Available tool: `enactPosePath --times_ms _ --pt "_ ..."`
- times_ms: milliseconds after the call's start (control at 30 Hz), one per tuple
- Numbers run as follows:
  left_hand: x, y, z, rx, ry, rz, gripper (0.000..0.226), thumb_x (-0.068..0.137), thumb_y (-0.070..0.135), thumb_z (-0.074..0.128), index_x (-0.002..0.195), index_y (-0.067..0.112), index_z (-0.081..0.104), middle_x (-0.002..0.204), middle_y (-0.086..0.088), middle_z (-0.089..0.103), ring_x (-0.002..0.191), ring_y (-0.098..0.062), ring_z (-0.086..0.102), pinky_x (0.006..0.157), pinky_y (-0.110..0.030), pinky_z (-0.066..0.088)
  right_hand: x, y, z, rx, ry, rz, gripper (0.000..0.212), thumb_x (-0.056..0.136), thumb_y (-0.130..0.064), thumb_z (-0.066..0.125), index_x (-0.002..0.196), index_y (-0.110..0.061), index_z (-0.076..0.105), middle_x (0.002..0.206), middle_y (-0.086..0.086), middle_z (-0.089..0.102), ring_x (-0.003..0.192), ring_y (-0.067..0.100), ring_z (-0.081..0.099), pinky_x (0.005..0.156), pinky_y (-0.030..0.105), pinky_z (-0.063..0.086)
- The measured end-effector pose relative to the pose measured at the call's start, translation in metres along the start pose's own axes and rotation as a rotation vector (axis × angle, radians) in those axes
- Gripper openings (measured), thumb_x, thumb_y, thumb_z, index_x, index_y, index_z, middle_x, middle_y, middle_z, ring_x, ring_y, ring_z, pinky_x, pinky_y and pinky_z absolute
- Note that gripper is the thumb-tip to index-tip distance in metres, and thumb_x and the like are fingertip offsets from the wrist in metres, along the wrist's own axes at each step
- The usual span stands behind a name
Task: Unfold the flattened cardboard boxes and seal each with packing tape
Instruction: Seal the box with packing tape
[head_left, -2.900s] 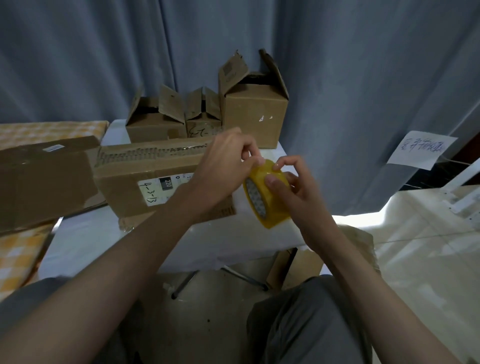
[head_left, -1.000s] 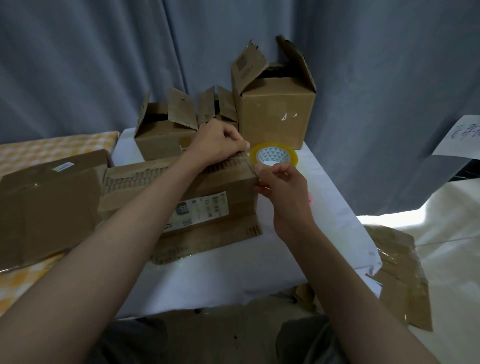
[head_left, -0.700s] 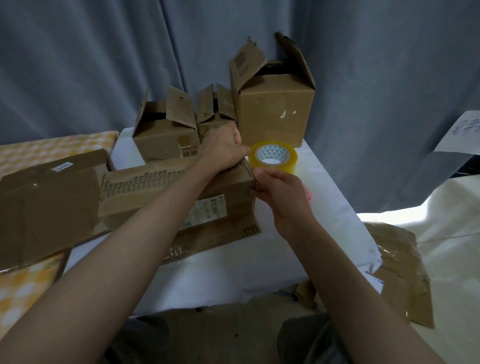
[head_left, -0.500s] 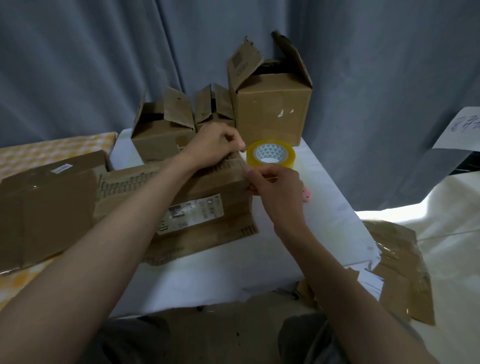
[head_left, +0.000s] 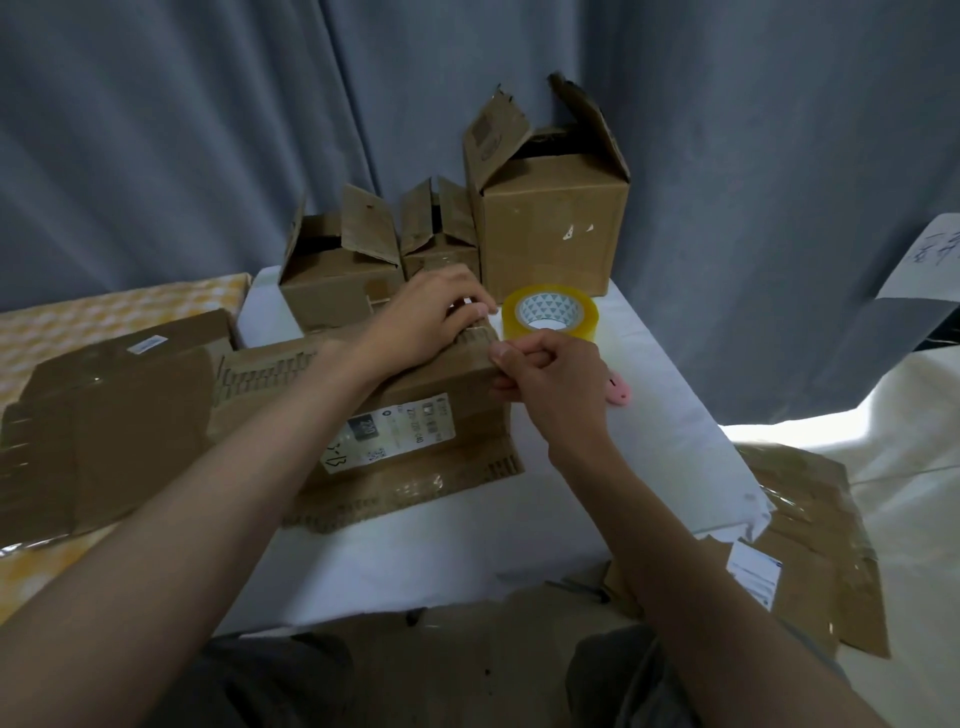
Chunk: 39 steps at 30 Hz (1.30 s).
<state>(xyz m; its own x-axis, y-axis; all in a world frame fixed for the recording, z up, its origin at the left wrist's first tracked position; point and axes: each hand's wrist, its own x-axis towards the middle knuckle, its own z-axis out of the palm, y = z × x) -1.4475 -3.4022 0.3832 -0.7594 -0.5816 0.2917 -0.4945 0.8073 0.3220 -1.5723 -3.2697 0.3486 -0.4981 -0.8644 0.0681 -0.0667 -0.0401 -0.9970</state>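
Your left hand (head_left: 434, 317) presses the labelled cardboard box (head_left: 363, 410) flat-fingered, steadying it; your right hand (head_left: 550, 374), just beside, pinches its corner, perhaps tape; the packing tape roll (head_left: 550, 312) waits just beyond.

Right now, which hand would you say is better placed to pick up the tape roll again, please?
Probably the right hand: it sits just in front of the tape roll, while the left hand presses the box.

Brown box (head_left: 415, 410) lies beside upright yellow tape roll (head_left: 549, 312).
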Motion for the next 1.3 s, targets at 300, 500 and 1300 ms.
enactPosePath --times_ms 300,500,1300 --pt "0.008 0.01 -0.006 0.08 -0.147 -0.008 0.026 0.103 0.019 0.048 0.113 0.014 0.072 0.114 0.002 0.066 0.109 -0.016 0.058 0.092 -0.026 0.04 0.001 -0.001 -0.002 -0.01 0.023 -0.024 0.01 0.088 -0.012 0.073 0.081 -0.006 0.07 0.065 0.006 0.07 0.059 0.014 0.071 0.064 0.038 0.063" --pt "-0.007 0.009 -0.018 -0.246 -0.21 -0.035 0.025 0.088 0.038 0.067 0.112 0.032 0.075 0.125 0.017 0.066 0.119 0.002 0.056 0.107 -0.026 0.04 -0.002 -0.001 0.0 -0.023 0.023 -0.069 0.012 0.088 -0.017 0.073 0.08 -0.009 0.07 0.062 0.002 0.069 0.058 0.012 0.07 0.064 0.033 0.062" --pt "0.003 -0.014 -0.067 -0.228 0.091 -0.349 0.02 0.088 0.026 0.074 0.107 0.02 0.078 0.095 0.007 0.074 0.078 0.007 0.062 0.07 -0.004 0.042 0.084 -0.053 0.033 -0.096 -0.038 0.023 0.023 0.081 0.0 0.061 0.075 -0.013 0.079 0.071 0.004 0.073 0.055 0.013 0.063 0.059 0.027 0.054"
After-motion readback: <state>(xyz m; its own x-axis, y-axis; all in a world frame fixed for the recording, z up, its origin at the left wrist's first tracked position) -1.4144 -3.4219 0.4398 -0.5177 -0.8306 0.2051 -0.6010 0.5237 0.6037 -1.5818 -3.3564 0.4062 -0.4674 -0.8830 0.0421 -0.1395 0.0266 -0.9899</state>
